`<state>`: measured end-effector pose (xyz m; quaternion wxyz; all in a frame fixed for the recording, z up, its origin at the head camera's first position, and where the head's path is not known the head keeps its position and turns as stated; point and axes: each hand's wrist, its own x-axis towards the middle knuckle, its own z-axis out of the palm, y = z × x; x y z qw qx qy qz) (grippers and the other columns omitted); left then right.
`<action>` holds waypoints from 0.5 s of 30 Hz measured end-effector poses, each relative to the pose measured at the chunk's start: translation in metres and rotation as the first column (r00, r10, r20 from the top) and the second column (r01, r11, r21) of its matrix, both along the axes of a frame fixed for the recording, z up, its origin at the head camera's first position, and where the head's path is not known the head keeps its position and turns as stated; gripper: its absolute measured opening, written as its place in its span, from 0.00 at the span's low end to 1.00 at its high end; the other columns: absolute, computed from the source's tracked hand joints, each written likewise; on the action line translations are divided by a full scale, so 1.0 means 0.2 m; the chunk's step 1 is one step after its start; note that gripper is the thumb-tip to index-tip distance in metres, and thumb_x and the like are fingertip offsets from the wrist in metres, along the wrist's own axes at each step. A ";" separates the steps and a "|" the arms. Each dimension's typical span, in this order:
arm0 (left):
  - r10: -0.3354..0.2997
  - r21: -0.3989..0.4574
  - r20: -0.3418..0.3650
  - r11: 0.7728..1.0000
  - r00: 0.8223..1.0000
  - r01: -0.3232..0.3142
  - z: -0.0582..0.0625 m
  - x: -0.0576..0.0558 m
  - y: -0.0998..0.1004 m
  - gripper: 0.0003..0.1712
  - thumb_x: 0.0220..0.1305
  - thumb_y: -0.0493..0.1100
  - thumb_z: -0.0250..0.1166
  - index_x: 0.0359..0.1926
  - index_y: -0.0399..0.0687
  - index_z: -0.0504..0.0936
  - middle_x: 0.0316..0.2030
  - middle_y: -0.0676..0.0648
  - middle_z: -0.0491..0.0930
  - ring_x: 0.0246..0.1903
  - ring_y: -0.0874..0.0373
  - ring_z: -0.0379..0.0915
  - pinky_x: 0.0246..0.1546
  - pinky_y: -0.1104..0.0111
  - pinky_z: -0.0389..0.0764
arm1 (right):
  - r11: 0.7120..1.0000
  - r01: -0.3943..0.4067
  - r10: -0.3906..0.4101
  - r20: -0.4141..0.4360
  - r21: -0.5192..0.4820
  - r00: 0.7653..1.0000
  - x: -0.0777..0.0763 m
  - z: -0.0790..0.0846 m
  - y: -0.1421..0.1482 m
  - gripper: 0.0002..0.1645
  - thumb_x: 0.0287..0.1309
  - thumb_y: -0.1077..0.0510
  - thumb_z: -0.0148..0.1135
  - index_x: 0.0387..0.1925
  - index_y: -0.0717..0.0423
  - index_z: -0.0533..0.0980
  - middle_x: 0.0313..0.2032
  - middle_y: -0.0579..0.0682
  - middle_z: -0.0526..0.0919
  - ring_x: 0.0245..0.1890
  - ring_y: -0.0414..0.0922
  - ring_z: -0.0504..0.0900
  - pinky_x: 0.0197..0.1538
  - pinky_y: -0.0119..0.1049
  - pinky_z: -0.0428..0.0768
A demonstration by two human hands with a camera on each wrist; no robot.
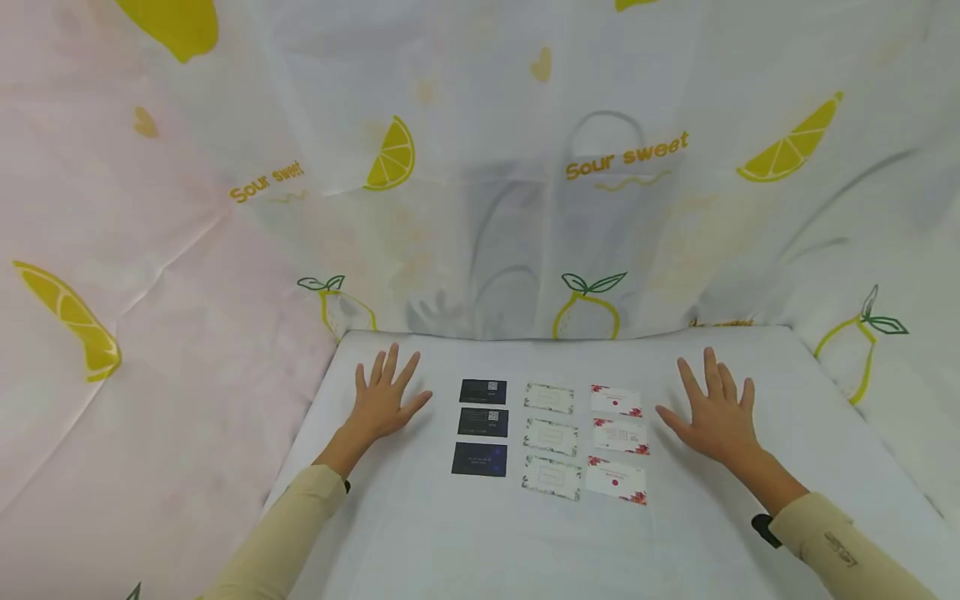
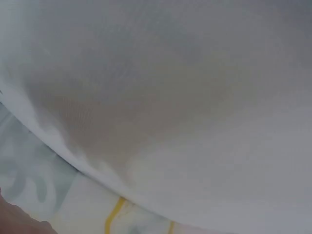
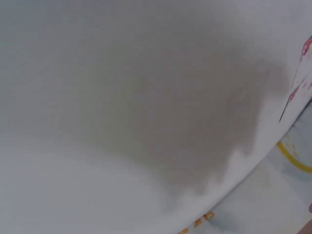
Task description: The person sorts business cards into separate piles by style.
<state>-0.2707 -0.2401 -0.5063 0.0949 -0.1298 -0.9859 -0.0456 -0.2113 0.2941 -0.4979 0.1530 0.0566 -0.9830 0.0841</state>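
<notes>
In the head view my left hand point(image 1: 378, 406), fingers spread, is over the left part of the white table, left of three dark cards point(image 1: 479, 460) in a column. My right hand point(image 1: 716, 421) has its fingers spread too, to the right of three white cards with red floral corners point(image 1: 617, 478). Between these columns lie three pale cards with leafy green borders point(image 1: 551, 477). Neither hand holds anything or touches a card. Only a sliver of the left hand point(image 2: 22, 219) shows in the left wrist view, above a blurred shadow on the cloth.
White cloth covers the table point(image 1: 480, 550). Behind it and at both sides hangs a lemon-print curtain point(image 1: 480, 233) reaching the table's back edge. Dark bands point(image 1: 765, 530) show at the cuffs of the beige sleeves point(image 1: 840, 550).
</notes>
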 end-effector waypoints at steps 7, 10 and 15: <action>-0.076 0.049 0.031 0.996 0.997 0.075 0.00 -0.06 0.04 0.46 0.57 0.75 0.44 0.71 0.66 0.42 0.72 0.43 0.37 0.71 0.41 0.36 0.62 0.38 0.38 | 0.998 -0.046 0.047 0.027 -0.032 0.999 -0.10 -0.03 -0.19 0.56 0.49 0.32 0.57 0.71 0.49 0.45 0.71 0.60 0.33 0.65 0.66 0.47 0.61 0.69 0.38; -0.114 0.065 0.046 0.992 0.992 0.111 -0.01 -0.08 0.08 0.48 0.56 0.75 0.46 0.72 0.65 0.43 0.72 0.42 0.39 0.70 0.41 0.40 0.62 0.38 0.40 | 0.996 -0.084 0.085 0.021 -0.043 0.996 -0.15 -0.06 -0.28 0.57 0.48 0.31 0.58 0.71 0.47 0.45 0.71 0.60 0.34 0.66 0.65 0.48 0.62 0.68 0.42; -0.149 0.127 0.087 0.982 0.985 0.138 -0.02 -0.11 0.13 0.50 0.54 0.73 0.52 0.72 0.61 0.45 0.72 0.43 0.43 0.69 0.42 0.45 0.63 0.40 0.46 | 0.987 -0.148 0.151 0.043 -0.069 0.988 -0.22 -0.06 -0.43 0.59 0.46 0.31 0.61 0.71 0.47 0.44 0.71 0.61 0.36 0.66 0.64 0.50 0.62 0.66 0.46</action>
